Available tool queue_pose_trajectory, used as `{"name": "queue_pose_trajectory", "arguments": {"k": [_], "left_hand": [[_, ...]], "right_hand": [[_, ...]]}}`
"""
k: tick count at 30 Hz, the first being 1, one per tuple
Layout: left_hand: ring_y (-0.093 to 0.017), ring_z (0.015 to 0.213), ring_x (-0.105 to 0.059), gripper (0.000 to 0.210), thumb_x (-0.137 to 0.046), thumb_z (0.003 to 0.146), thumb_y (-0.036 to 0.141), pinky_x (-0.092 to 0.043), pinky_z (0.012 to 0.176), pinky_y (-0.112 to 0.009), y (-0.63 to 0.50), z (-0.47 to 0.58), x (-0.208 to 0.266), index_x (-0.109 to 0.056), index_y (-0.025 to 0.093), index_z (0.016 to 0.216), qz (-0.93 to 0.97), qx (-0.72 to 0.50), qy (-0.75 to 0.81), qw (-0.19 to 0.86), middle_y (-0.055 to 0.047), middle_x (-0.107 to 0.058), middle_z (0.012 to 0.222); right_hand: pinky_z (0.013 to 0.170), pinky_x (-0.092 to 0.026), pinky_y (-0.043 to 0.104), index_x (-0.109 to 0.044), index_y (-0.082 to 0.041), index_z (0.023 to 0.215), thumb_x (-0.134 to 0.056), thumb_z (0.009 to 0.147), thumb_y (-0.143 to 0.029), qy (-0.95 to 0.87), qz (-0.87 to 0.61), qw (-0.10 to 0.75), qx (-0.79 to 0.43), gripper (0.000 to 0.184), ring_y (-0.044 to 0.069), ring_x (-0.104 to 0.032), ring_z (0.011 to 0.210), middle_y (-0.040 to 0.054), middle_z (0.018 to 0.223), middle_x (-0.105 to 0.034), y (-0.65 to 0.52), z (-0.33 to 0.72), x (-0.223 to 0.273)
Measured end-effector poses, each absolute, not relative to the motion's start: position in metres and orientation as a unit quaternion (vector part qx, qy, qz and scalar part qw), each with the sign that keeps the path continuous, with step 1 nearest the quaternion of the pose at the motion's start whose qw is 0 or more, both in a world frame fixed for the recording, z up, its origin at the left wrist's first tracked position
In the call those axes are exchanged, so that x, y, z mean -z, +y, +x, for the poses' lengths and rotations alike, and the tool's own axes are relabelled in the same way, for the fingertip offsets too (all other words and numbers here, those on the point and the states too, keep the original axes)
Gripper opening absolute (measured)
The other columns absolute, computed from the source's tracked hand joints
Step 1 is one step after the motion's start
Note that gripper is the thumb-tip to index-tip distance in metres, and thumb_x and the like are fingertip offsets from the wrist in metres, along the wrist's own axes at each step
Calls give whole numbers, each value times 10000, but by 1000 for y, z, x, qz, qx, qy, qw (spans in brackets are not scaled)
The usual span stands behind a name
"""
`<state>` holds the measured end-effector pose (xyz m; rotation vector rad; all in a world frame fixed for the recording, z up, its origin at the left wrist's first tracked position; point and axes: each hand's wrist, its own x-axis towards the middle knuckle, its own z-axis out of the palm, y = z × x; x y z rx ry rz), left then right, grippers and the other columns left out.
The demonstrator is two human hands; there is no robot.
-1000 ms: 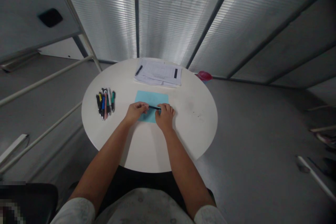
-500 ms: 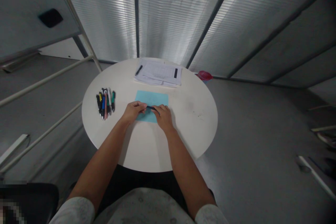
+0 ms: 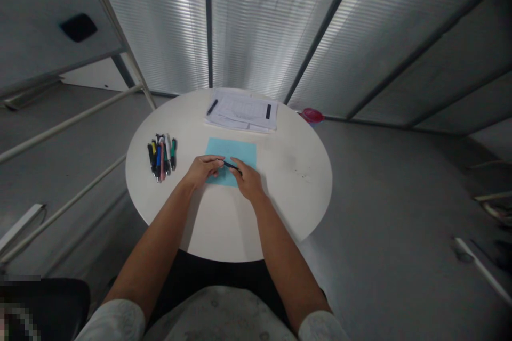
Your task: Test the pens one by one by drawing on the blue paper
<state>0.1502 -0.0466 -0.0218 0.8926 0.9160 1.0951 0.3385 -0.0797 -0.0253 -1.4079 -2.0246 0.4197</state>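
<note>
A dark pen (image 3: 231, 165) is held between my two hands, above a light blue sheet (image 3: 240, 147) on the round white table (image 3: 224, 224). My left hand (image 3: 203, 169) pinches one end of it between thumb and fingers. At the other end, my right hand (image 3: 248, 178) has its thumb and fingers closed around the pen. The ends of the pen are partly hidden by the fingers. Left of my hands lies a bunch of pens (image 3: 162, 157) in several colours.
Toward the far edge of the table lies a stack of printed papers (image 3: 240, 112) with a dark pen (image 3: 212, 107) on it. A pink-red basket (image 3: 312, 115) stands on the floor behind the table. A black chair (image 3: 48, 303) is at the lower left.
The fingers of my right hand have shifted on the pen, and more of its length shows. The pen is tilted a little more. My left hand stays nearly in place.
</note>
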Motion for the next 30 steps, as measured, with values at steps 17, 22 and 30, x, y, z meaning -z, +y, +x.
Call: {"name": "queue_pose_trajectory", "arguments": {"k": [17, 22, 30], "left_hand": [[-59, 483, -406, 318, -843, 597, 235, -369, 487, -237, -51, 154, 19, -764, 114, 881, 360, -502, 340, 709, 45, -444, 505], [-66, 512, -425, 298, -843, 606, 242, -373, 496, -233, -50, 154, 23, -763, 116, 864, 366, -510, 336, 702, 34, -468, 525], [-55, 500, -414, 335, -851, 606, 273, -388, 509, -230, -48, 160, 22, -740, 119, 882, 341, -531, 363, 686, 44, -477, 545]], "right_hand": [[790, -467, 276, -588, -223, 1040, -448, 955, -457, -758, -527, 353, -153, 285, 169, -619, 916, 41, 991, -647, -83, 333, 23], [808, -463, 271, -626, -233, 1036, -319, 1004, -428, -772, -525, 335, -131, 364, 164, -625, 924, 51, 987, -662, -83, 333, 22], [828, -491, 306, -555, -224, 1132, -472, 947, -405, -745, -532, 365, -168, 272, 184, -638, 978, 62, 1085, -668, -82, 333, 26]]}}
